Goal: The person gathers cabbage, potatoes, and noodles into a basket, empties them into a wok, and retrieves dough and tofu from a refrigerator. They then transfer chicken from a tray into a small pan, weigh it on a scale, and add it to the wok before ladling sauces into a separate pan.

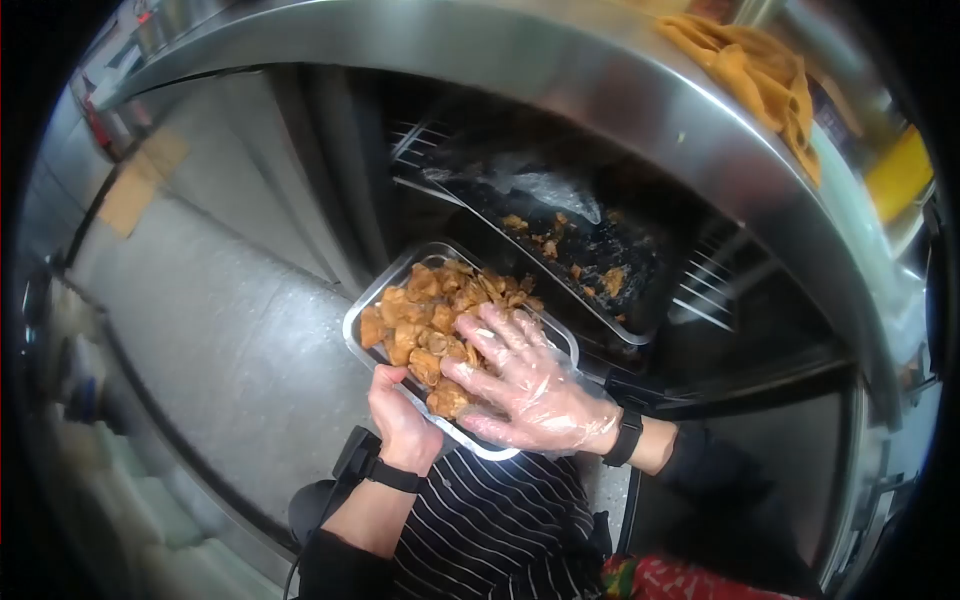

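A shallow metal tray (351, 325) full of brown chunks of cooked food (405, 325) is in front of my body. My left hand (402, 425), bare, grips its near left rim, with the thumb up along the edge and the other fingers hidden beneath. Over the right part of the chunks lies my right hand (525, 390) in a clear plastic glove, its fingers spread and resting on the food. Beyond it, a dark baking tray (630, 270) with a few brown scraps sits on a wire rack (705, 300) inside a dark cabinet.
Crumpled clear plastic (550, 190) lies at the back of the dark tray. A curved-looking steel counter edge (600, 65) runs above the cabinet opening, with an orange cloth (750, 75) on it. Grey floor (220, 300) shows at left, with a piece of cardboard (140, 190) farther off.
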`<state>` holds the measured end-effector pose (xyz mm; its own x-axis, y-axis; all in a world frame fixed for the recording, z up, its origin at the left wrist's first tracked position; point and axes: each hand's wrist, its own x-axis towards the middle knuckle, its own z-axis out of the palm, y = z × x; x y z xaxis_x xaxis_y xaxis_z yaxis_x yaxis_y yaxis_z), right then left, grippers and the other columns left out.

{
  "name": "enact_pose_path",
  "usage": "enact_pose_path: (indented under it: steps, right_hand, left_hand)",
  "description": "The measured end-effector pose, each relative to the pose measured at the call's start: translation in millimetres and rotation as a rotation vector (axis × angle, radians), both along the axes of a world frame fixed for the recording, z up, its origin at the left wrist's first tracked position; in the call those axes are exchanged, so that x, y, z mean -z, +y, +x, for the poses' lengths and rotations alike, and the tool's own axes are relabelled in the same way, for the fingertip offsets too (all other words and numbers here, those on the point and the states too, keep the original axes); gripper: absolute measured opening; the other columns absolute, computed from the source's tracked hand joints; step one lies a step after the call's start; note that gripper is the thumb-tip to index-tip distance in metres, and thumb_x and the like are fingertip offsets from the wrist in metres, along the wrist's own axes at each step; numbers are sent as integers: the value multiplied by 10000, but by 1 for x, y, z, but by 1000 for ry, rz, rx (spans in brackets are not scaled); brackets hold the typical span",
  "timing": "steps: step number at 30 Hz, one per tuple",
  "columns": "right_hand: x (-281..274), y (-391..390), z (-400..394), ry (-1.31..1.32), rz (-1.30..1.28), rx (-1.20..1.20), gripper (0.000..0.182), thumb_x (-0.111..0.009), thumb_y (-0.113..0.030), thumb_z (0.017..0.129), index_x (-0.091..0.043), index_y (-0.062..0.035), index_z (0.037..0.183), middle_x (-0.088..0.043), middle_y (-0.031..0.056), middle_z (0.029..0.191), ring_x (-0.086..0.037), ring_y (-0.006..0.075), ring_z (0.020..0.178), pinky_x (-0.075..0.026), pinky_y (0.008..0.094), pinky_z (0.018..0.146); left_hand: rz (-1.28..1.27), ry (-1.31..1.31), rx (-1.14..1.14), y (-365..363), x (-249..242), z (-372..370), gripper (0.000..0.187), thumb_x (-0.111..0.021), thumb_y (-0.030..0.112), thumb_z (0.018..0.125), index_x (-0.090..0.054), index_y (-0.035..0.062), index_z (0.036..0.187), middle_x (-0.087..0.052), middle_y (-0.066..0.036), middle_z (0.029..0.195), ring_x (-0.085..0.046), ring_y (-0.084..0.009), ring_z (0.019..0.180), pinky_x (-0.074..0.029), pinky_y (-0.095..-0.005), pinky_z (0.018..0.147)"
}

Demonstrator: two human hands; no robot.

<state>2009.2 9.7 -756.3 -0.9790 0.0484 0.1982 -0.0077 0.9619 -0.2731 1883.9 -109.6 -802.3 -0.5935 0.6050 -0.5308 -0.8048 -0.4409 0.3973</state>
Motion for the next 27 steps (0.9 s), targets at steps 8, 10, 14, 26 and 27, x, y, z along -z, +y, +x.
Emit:
enact_pose_path:
  steps: [8,10,14,26,27]
  right_hand:
    - [11,-9,-18,18,141,-3,648,-499,-525,931,-432,-146,1451,-267,255,1535,-217,441,1437,-140,611,1148]
    - [1,-8,-15,10,67,11,650,-506,-521,927,-436,-138,1447,-284,256,1526,-220,440,1436,-146,606,1148]
    - [-13,21,-21,295,-13,171,646,-542,-426,932,-440,9,1398,-505,292,1333,-502,454,1223,-414,506,1021]
    - [-10,72,-91,85,-1267,612,477,-611,-351,950,-600,14,1257,-638,133,1252,-579,212,1165,-409,301,1013]
    - [-13,70,-99,80,-1379,605,444,-628,-318,945,-613,13,1239,-658,120,1216,-598,201,1127,-425,298,995]
  left_hand:
    - [98,27,13,-3,15,-2,536,-427,225,792,-519,28,1281,-572,-127,1296,-541,-300,1194,-399,-431,1062]
    - [92,17,6,-5,19,-5,545,-424,225,790,-515,27,1289,-570,-128,1302,-536,-300,1205,-395,-432,1068]
    - [15,-21,-84,-10,13,-11,525,-442,211,778,-522,19,1260,-587,-123,1261,-554,-297,1165,-414,-423,1045]
    - [64,-51,-51,-12,-7,-47,470,-460,194,780,-548,-40,1178,-642,-147,1125,-608,-295,1041,-472,-401,962]
    - [45,-70,-63,-11,-8,-52,470,-460,194,780,-548,-40,1178,-642,-147,1125,-608,-295,1041,-472,-401,962]
